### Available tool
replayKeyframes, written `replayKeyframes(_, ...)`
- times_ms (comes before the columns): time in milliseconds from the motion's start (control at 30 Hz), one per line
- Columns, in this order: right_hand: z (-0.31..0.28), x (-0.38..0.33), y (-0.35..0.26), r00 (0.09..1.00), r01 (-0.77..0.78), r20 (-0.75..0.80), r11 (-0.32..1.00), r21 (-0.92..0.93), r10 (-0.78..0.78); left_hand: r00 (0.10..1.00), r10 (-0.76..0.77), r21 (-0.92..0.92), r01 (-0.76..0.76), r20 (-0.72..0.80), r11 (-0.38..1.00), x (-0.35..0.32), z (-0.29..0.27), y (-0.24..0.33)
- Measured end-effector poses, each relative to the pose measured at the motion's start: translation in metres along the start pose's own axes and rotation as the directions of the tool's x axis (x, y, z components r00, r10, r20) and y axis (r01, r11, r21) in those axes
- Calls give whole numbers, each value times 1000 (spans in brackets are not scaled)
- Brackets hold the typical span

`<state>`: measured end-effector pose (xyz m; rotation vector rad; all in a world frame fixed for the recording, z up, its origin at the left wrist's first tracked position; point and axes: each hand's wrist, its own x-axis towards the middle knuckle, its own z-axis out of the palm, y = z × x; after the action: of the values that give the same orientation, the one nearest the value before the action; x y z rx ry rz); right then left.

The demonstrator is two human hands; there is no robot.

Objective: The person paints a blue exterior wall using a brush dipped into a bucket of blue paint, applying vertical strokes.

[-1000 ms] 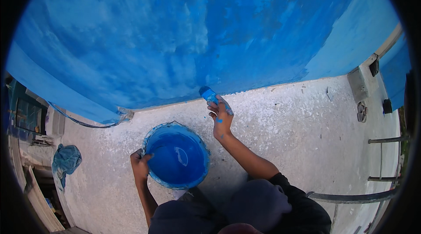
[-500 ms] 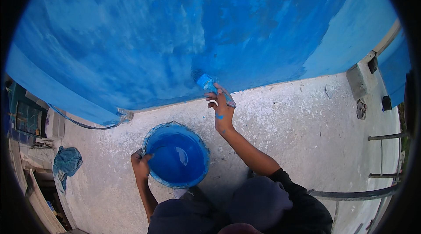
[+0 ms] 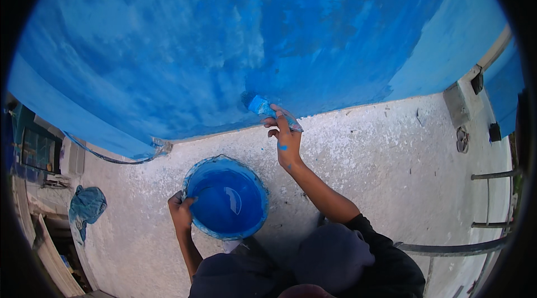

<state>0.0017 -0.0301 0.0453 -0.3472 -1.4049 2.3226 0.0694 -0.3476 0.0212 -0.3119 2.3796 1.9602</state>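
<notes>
A paintbrush (image 3: 260, 106) loaded with blue paint is gripped in my right hand (image 3: 287, 136), its bristles against the lower part of the wall (image 3: 184, 46). Blue smears mark the back of that hand. Darker and lighter blue patches cover the wall, with a paler blue area toward the right. My left hand (image 3: 180, 211) is closed on the left rim of a bucket (image 3: 263, 225), thumb over the edge. Blue paint (image 3: 215, 203) lies in the bucket, and its outer rim is crusted with paint.
The pale floor (image 3: 358, 152) is speckled with paint. A crumpled teal cloth (image 3: 86, 206) lies at the left, near a dark cable (image 3: 114, 159) along the wall's foot. Metal railings (image 3: 453, 250) stand at the right. A grey block (image 3: 456, 105) sits by the wall's right end.
The paintbrush has shifted slightly left on the wall, its handle tilting flatter. My left hand keeps its hold on the bucket.
</notes>
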Motion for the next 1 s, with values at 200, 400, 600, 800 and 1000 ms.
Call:
replayKeyframes(200, -22, -13, 27, 992, -127, 27, 992, 11, 126, 1000, 4, 33, -4, 8, 999, 1, -1, -1)
replayKeyframes(400, -29, -18, 37, 990, -125, 74, 992, 12, 123, 1000, 22, 12, -22, -3, 1000, 1, 1, -2)
replayKeyframes(600, -34, -22, 40, 985, -156, 75, 987, 27, 153, 1000, 7, 11, -7, 1, 1000, 1, 7, 3)
replayKeyframes(800, -37, -24, 41, 985, -163, 60, 986, 46, 160, 1000, 24, 46, -24, 6, 999, 2, 8, 3)
replayKeyframes(1000, -37, -22, 39, 979, -195, 66, 979, 52, 192, 1000, 12, 53, -12, -2, 999, -1, 12, 11)
